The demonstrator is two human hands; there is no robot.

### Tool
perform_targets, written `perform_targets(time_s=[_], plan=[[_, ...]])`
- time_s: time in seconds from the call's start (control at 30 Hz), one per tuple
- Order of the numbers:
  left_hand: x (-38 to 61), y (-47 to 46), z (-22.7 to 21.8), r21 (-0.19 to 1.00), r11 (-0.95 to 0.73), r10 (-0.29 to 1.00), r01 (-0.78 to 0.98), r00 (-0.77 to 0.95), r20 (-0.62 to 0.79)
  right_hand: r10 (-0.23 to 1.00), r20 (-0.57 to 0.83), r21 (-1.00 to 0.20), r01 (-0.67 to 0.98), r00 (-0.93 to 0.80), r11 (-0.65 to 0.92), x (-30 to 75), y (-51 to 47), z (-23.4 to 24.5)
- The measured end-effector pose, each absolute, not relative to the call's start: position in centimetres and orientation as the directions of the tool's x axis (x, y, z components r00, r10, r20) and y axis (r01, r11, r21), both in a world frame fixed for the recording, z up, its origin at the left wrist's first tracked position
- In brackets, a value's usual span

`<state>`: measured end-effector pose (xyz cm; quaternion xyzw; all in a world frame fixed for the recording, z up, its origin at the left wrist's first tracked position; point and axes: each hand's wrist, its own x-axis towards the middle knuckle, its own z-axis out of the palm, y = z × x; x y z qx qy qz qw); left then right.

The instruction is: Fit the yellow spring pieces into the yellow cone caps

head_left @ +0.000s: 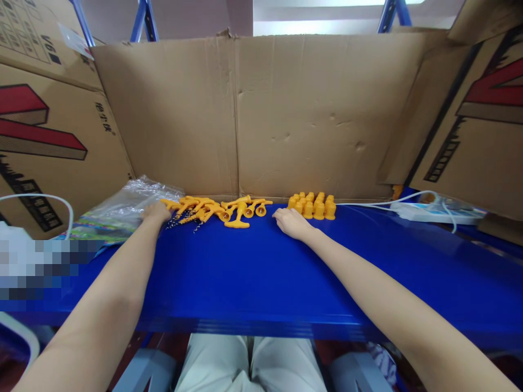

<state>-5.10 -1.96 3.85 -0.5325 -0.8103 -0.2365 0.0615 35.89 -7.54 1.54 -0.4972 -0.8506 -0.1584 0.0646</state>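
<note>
My left hand (156, 213) is at the left end of a pile of orange corkscrews (200, 206), against a clear plastic bag (134, 197). Its fingers look curled, and whatever is in them is hidden. The corkscrews have T-shaped handles and metal spirals. To their right lie several orange pieces with flared, hollow ends; one T-handled piece (237, 219) sits in front with its handle toward me. On the blue tabletop, my right hand (291, 222) rests with fingers bent together and nothing visible in them. Beside it, orange caps (312, 207) stand upright in close rows.
A cardboard panel (286, 120) closes off the back of the blue table (253, 277). Printed cartons (53, 130) flank it on both sides. A white power strip (437, 212) with cables lies at the right. The table's front edge runs above my lap.
</note>
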Motion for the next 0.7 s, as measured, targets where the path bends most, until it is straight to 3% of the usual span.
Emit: perform_targets(time_s=[0.07,0.17,0.47,0.7], plan=[[-5.0,-2.2,4.1,0.227,0.418,0.844,0.879,-0.469,0.260,0.828,0.268,0.203,0.869,-0.493,0.451,35.9,-7.6,1.5],[-4.3,-2.4,4.9,0.160,0.415,0.842,0.896,-0.444,0.305,0.826,0.273,0.196,0.869,-0.493,0.454,36.0,-7.5,1.5],[-0.7,-1.5,5.9,0.224,0.274,0.811,0.935,-0.350,0.469,0.830,0.264,0.198,0.870,-0.492,0.452,36.0,-7.6,1.6],[2.2,-1.3,6.0,0.026,0.211,0.910,0.977,-0.206,0.361,0.840,0.256,0.208,0.876,-0.479,0.436,35.8,-7.9,1.8]])
